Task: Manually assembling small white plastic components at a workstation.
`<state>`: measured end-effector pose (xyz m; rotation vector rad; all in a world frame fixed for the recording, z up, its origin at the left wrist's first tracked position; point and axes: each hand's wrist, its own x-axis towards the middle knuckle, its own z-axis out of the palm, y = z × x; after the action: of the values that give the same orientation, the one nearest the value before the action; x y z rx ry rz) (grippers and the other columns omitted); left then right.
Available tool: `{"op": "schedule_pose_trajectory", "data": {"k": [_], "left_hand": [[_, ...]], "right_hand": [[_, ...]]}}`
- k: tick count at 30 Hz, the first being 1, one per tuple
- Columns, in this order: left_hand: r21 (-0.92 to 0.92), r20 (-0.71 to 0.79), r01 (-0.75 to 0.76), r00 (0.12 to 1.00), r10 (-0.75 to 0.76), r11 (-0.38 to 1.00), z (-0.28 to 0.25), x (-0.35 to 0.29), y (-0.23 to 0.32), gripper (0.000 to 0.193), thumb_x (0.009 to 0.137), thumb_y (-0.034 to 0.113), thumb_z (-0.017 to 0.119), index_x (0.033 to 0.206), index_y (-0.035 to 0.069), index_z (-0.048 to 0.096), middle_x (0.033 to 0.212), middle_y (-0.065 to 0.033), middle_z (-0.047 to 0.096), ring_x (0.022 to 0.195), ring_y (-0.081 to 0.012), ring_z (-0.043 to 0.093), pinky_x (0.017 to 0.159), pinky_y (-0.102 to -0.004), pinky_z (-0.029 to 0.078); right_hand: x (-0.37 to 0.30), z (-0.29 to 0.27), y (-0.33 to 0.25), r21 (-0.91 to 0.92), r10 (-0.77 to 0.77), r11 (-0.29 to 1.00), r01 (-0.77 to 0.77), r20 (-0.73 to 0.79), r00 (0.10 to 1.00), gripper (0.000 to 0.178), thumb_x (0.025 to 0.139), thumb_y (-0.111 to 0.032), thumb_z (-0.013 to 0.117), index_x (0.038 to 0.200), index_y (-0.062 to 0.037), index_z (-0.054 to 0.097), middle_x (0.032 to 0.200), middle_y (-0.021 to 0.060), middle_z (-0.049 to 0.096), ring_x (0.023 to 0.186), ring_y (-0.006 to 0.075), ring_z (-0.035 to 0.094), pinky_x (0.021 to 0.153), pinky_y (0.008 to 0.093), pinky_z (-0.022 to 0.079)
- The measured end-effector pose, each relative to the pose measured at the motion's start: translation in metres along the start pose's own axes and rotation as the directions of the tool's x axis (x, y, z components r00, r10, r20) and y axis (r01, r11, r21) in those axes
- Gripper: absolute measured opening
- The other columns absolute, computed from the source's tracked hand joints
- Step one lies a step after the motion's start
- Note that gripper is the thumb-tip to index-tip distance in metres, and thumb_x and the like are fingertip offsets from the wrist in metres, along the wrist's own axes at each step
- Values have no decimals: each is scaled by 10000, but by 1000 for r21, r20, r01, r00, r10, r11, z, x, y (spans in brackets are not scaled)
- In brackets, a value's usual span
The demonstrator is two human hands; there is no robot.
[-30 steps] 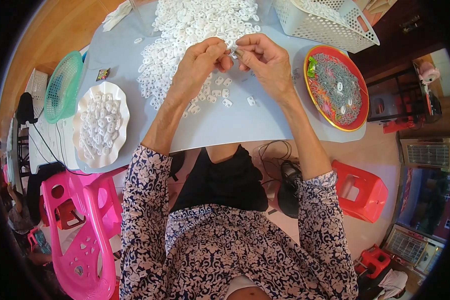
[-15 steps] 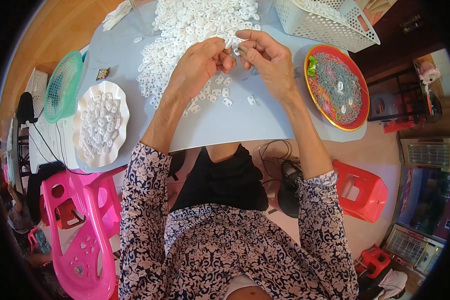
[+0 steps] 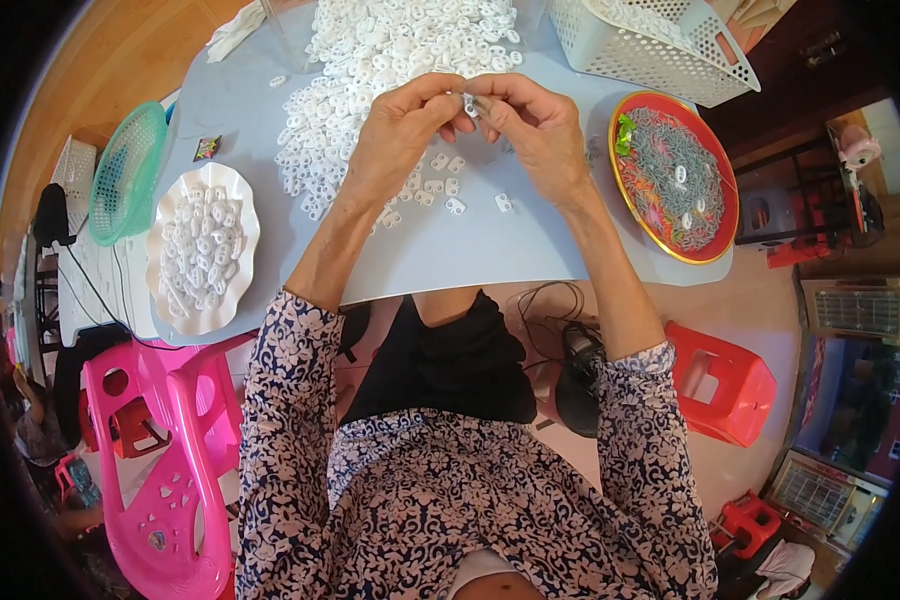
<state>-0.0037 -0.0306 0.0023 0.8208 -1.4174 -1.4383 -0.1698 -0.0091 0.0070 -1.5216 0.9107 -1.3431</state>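
At far left we see a green mesh basket (image 3: 150, 160), beside the pale blue bench (image 3: 470, 255). On the bench, a wavy-edged white dish (image 3: 198, 322) holds small white plastic pieces. Next, a large loose pile (image 3: 400, 50) of similar pieces spreads toward the back. At its near side, our left grip (image 3: 395, 125) and right grip (image 3: 545, 125) meet, fingertips pinching one white piece (image 3: 470, 107) between them. Farther right, we have a white perforated basket (image 3: 620, 65) behind a round red tray (image 3: 710, 135) of thin gray parts.
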Motion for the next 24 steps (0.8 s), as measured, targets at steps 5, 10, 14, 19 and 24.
{"op": "schedule_pose_trajectory", "data": {"k": [5,10,14,19,24], "left_hand": [[-2,58,-38,998,38,999,1,-1,6,279,916,179,509,1064,-36,609,795,-65,641,758,-108,572,700,-234,456],[-29,57,-5,998,6,1000,2,-1,7,239,908,167,514,1012,-24,610,831,-73,649,762,-104,564,713,-234,450],[-67,40,-23,999,26,997,4,0,5,231,903,171,528,1008,-16,614,835,-76,653,761,-101,563,711,-235,451],[-49,11,9,1000,-8,999,3,0,5,229,898,167,535,1031,-3,609,838,-87,671,751,-105,548,720,-237,453],[-45,36,21,999,-20,999,0,0,1,241,904,162,538,1068,-7,590,853,-94,667,755,-114,537,730,-244,447]], "right_hand": [[0,-2,0,27,-22,999,23,-26,999,164,876,-37,554,1009,3,639,761,-7,599,645,48,504,593,185,432],[1,0,1,40,-11,999,13,-29,1000,146,881,-51,558,994,-1,636,783,1,611,652,48,510,604,186,441],[1,0,-3,30,13,999,-11,-68,998,145,878,-58,571,997,-6,636,782,0,615,653,50,517,604,189,445],[2,-4,1,51,-3,999,9,-135,991,150,870,-58,585,1003,-8,633,767,-6,612,650,47,519,589,188,440],[2,-4,0,35,-11,999,17,-156,988,156,869,-61,586,1011,-16,633,767,-7,612,649,47,519,582,186,435]]}}
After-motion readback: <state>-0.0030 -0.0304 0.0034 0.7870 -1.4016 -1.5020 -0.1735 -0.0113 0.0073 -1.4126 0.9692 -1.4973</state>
